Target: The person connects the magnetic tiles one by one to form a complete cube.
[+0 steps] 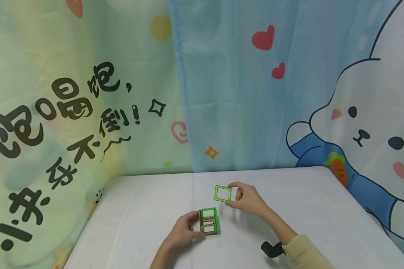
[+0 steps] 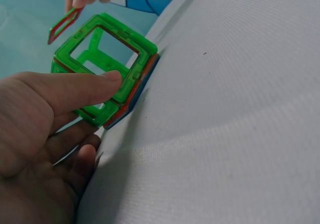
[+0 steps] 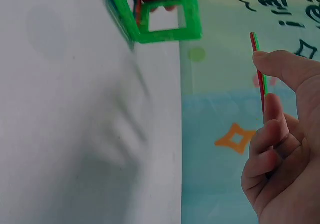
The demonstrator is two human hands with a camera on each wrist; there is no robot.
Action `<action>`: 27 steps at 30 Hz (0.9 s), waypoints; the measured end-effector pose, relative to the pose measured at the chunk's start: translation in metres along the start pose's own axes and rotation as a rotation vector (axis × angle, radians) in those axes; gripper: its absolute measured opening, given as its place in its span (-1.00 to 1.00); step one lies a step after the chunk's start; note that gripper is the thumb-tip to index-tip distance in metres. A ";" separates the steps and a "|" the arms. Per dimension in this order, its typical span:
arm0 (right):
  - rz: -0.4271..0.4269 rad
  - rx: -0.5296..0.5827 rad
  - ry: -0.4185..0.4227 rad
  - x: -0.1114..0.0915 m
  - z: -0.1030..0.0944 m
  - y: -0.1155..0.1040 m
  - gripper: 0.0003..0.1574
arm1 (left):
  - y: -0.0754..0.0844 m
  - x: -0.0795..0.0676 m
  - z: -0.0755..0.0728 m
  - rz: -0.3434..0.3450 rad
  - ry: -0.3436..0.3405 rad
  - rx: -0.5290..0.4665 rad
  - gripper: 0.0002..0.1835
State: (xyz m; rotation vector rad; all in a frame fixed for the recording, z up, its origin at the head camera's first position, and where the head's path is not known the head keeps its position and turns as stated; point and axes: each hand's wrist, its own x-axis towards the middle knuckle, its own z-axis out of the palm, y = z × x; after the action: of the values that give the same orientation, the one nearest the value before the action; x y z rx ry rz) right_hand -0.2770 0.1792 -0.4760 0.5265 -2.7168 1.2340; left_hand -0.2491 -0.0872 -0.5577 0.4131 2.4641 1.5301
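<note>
My left hand (image 1: 183,230) holds a box-shaped build of green magnetic tiles (image 1: 217,221) on the white table, thumb along one side and fingers behind it. In the left wrist view the build (image 2: 142,41) shows green frames above a red and blue tile at its base. Up and to the right, my right hand (image 1: 250,199) pinches a single square magnetic tile (image 1: 216,193) by its edge, raised above the table. That tile (image 3: 259,76) appears edge-on in the right wrist view, red on one side and green on the other.
The white-covered table (image 1: 128,209) runs back to a printed curtain (image 1: 235,93) with hearts, lettering and a cartoon rabbit. A black strap-like piece (image 1: 271,249) sits beside the right sleeve (image 1: 304,252).
</note>
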 end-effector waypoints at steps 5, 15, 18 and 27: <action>-0.054 -0.004 -0.047 -0.006 0.007 -0.007 -0.38 | -0.001 0.000 0.001 -0.008 -0.004 -0.005 -0.23; -0.064 0.043 -0.146 -0.015 0.025 -0.011 -0.37 | 0.002 0.000 0.004 0.024 -0.020 -0.003 -0.23; -0.067 0.067 -0.168 -0.017 0.029 -0.011 -0.36 | 0.001 -0.001 0.005 0.022 -0.023 0.004 -0.23; -0.093 0.105 -0.190 -0.016 0.038 -0.012 -0.34 | 0.004 -0.001 0.003 0.041 -0.018 0.002 -0.24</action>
State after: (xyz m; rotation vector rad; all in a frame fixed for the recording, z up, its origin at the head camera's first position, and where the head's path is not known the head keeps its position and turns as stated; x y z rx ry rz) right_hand -0.2559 0.1473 -0.4968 0.8127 -2.7517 1.3733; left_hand -0.2468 -0.0838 -0.5556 0.4779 2.4582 1.5330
